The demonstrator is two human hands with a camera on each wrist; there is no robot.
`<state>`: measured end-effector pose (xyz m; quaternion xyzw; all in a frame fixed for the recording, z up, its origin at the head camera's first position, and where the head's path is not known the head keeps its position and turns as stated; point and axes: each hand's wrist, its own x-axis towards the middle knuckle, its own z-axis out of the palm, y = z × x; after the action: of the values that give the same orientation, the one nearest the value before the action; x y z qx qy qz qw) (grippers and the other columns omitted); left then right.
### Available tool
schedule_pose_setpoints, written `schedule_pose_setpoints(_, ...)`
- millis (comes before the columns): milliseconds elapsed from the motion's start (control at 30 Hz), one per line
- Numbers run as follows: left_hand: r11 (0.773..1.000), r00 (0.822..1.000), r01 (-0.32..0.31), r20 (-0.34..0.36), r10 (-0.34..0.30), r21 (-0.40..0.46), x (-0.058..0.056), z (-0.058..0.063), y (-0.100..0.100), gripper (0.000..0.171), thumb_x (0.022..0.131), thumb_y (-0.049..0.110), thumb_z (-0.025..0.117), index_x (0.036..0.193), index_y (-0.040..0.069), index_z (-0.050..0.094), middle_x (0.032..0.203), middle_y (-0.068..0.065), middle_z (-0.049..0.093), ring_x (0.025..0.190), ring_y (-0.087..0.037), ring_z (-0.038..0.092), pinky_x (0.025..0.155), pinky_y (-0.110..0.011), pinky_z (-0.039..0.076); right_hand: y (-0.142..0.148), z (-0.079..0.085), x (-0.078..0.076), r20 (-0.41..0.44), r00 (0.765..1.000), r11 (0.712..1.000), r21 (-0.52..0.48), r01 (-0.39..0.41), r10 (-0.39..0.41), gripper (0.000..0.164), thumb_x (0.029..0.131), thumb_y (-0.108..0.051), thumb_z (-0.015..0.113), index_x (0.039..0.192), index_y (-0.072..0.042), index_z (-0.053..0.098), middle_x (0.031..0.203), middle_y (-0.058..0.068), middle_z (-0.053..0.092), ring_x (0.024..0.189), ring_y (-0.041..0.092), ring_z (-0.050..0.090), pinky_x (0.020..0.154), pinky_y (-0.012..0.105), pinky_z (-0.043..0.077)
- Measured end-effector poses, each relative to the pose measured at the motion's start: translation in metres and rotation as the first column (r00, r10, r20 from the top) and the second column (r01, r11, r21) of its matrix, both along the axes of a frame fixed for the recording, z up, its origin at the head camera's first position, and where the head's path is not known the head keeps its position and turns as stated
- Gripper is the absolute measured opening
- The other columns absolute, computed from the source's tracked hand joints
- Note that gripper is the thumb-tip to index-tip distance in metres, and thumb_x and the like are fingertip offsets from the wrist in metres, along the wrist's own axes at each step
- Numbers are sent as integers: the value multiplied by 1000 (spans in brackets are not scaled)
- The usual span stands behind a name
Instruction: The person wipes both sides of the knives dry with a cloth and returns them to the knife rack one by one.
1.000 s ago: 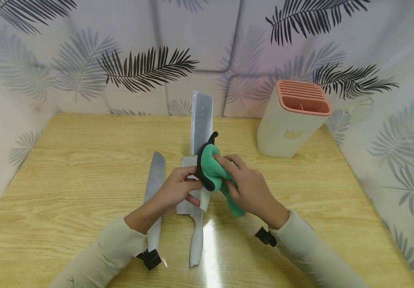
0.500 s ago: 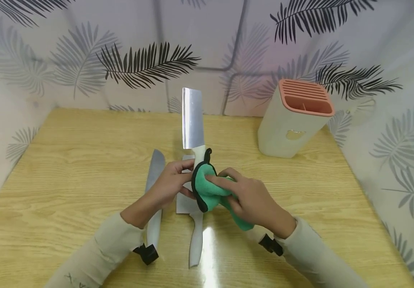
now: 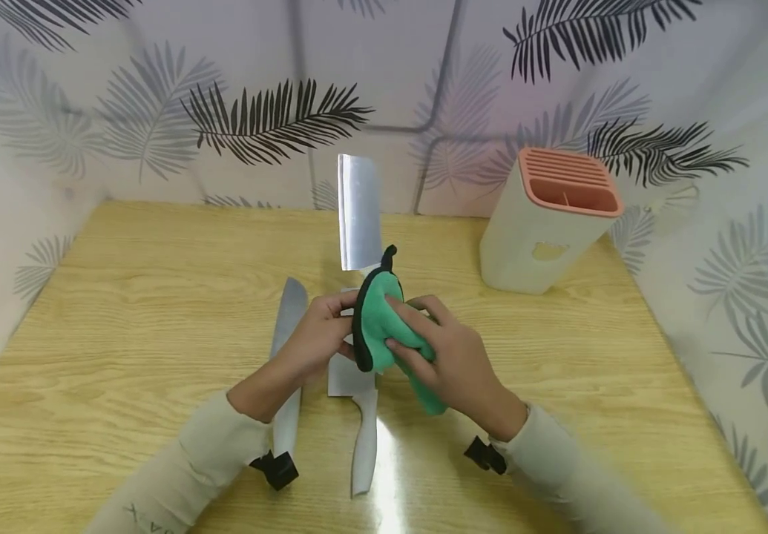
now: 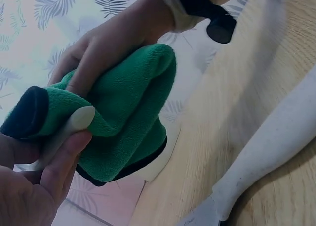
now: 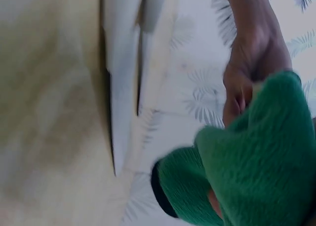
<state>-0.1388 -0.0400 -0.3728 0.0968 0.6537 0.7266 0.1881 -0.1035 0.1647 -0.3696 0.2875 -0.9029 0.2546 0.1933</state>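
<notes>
- One bit of writing shows: dark marks on the left sleeve (image 3: pixel 203 449) at seven o'clock, the first like an X, the rest too cut off to read.
- A small tag (image 3: pixel 549 251) on the white knife block (image 3: pixel 513 252) is too small to read.
- The knife block stands on the wooden counter (image 3: pixel 156 297) at two o'clock from the hands, its orange slotted top facing up.
- A long knife (image 3: pixel 286 319) lies at nine o'clock, tip toward twelve; the left arm crosses over it and hides its middle.
- A second cleaver (image 3: pixel 364 445) lies at six o'clock, handle toward six, its blade partly covered.
- The held cleaver (image 3: pixel 360 215) is raised above the counter's middle, blade toward twelve, long axis running twelve to six.
- The left hand (image 3: pixel 313 337) has a narrow grip, thumb and fingers pinching the held cleaver's handle.
- The right hand (image 3: pixel 460 363) grips a black-edged green cloth (image 3: pixel 375 319) against that handle, hiding most of it from the head view.
</notes>
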Motion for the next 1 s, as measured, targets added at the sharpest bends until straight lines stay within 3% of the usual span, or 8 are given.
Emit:
schedule_pose_setpoints(167, 999, 999, -51, 19, 50, 18, 0, 0, 1, 41, 94, -1, 50, 134, -9, 57, 105, 0, 70, 71, -2, 66, 58, -21, 55, -5, -9, 12, -145, 989, 1000, -10, -10, 8, 50, 86, -17, 75, 135, -19, 63, 115, 9, 63, 62, 12, 61, 46, 22, 46)
schedule_pose_setpoints(333, 998, 999, -49, 15, 48, 41, 2, -2, 2, 27, 95, 0, 54, 118, -8, 65, 86, 11, 67, 75, -3, 63, 61, -19, 52, -5, -9, 9, -192, 981, 999, -25, -27, 21, 48, 81, -16, 79, 128, -19, 68, 114, 10, 63, 71, 16, 66, 49, 27, 52)
schedule_pose_setpoints(467, 1000, 999, 21, 44, -22, 14, 5, -1, 3, 24, 95, -2, 49, 112, -11, 63, 87, 4, 65, 75, -9, 65, 57, -28, 59, -4, 0, -5, -142, 989, 996, -83, 30, -41, 44, 85, -19, 79, 127, -20, 69, 115, 11, 63, 71, 17, 65, 50, 29, 52)
schedule_pose_setpoints(567, 997, 995, 78, 63, -78, 3, 6, 1, 4, 33, 96, -2, 47, 126, -15, 56, 107, -9, 65, 95, -15, 66, 59, -33, 62, -2, 6, -18, -58, 995, 987, -140, 76, -84, 46, 88, -22, 78, 131, -17, 65, 117, 10, 66, 84, 21, 68, 64, 37, 59)
schedule_pose_setpoints(667, 996, 995, 87, 52, -87, -3, 4, 4, 5, 38, 97, 0, 50, 132, -13, 54, 119, -15, 63, 108, -18, 63, 59, -32, 62, 1, 10, -23, 22, 997, 982, -168, 82, -79, 45, 91, -22, 74, 132, -11, 60, 118, 10, 68, 95, 24, 68, 78, 45, 59)
schedule_pose_setpoints(833, 999, 999, 40, 18, -40, 21, -3, 11, 2, 33, 96, -2, 47, 125, -15, 56, 101, -4, 64, 92, -15, 64, 60, -35, 62, 8, 17, -17, 111, 992, 989, -143, -36, 53, 54, 90, -21, 73, 140, -12, 54, 130, 9, 62, 109, 24, 63, 89, 46, 56)
schedule_pose_setpoints(900, 999, 1000, 18, 1, -18, 31, -5, 13, -1, 30, 97, -2, 45, 121, -12, 59, 96, 0, 63, 83, -13, 65, 60, -34, 62, 10, 19, -12, 108, 990, 992, -92, -83, 93, 57, 90, -22, 74, 143, -14, 54, 132, 8, 60, 110, 23, 64, 88, 43, 57)
schedule_pose_setpoints(1000, 999, 1000, -10, -7, 10, 31, -8, 13, -6, 34, 99, -1, 45, 129, -10, 58, 94, 8, 65, 79, -7, 65, 61, -26, 60, 12, 17, -2, 43, 990, 990, 2, -138, 138, 56, 89, -22, 76, 141, -17, 58, 127, 7, 64, 100, 19, 69, 79, 37, 61)
